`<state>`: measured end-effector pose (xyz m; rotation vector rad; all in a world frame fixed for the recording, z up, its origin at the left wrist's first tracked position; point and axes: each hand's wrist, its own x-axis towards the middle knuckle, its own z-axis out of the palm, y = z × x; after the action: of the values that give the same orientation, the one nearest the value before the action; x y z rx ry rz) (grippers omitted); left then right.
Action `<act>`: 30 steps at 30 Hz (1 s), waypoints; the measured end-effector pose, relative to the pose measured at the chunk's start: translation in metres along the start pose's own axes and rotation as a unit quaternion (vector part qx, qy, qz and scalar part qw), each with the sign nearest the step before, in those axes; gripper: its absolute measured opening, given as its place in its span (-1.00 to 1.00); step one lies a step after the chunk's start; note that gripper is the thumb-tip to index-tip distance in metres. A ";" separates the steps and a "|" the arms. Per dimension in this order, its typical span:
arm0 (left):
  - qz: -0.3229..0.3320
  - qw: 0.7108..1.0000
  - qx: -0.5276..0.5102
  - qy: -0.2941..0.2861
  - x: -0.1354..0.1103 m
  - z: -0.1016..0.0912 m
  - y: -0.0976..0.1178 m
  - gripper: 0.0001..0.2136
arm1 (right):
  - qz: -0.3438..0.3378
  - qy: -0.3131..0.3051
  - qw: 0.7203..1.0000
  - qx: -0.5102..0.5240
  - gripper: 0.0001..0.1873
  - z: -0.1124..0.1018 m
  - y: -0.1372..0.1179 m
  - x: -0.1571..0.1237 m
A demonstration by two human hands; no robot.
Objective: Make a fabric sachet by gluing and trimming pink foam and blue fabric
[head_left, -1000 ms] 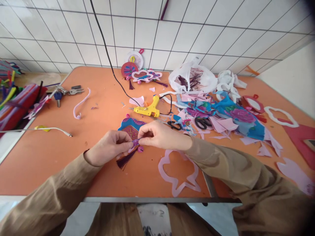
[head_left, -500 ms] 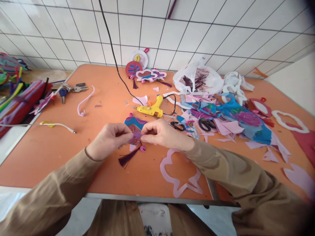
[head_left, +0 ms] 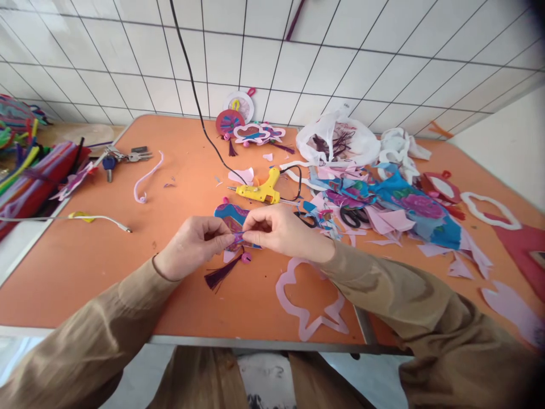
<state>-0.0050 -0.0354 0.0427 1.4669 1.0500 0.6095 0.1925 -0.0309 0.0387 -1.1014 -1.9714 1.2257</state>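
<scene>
My left hand (head_left: 193, 244) and my right hand (head_left: 281, 230) meet near the middle of the table, fingertips pinched. Between them they hold a small, thin purple piece (head_left: 239, 233), too small to identify surely. Under the fingers lies a blue and purple patterned ornament (head_left: 225, 212), partly covered by my hands. From its lower side come a dark purple tassel (head_left: 221, 275) and a pink bell (head_left: 246, 258). Just beyond my hands a yellow glue gun (head_left: 263, 190) rests on its side. Near my right forearm is a pink cut-out paper frame (head_left: 286, 301).
Paper and blue floral cloth scraps (head_left: 419, 207) with black-handled scissors (head_left: 353, 216) spread at right. A white plastic bag (head_left: 361, 145) and finished ornaments (head_left: 230, 124) stand by the tiled wall. Keys (head_left: 109, 162), a pink pipe cleaner (head_left: 149, 176) and a white cable (head_left: 100, 216) lie left.
The purple piece looked wider half a second ago and now appears narrower between my fingertips. My left hand has shifted slightly right, closer to my right hand.
</scene>
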 end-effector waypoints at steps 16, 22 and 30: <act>0.007 0.970 -0.235 0.060 0.002 0.027 -0.018 -0.70 | 0.044 0.069 0.990 0.117 -0.86 0.017 0.000 -0.010; 0.022 0.961 -0.273 0.040 0.000 0.029 -0.017 -0.77 | 0.018 0.076 0.993 0.083 -0.88 0.024 0.002 -0.019; -0.025 0.947 -0.319 0.026 0.000 0.022 -0.015 -0.78 | 0.005 0.144 0.930 -0.339 -0.83 -0.036 0.015 -0.048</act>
<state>0.0094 -0.0474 0.0242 0.8578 0.8159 0.8585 0.2506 -0.0530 0.0381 -1.5086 -2.1969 0.3246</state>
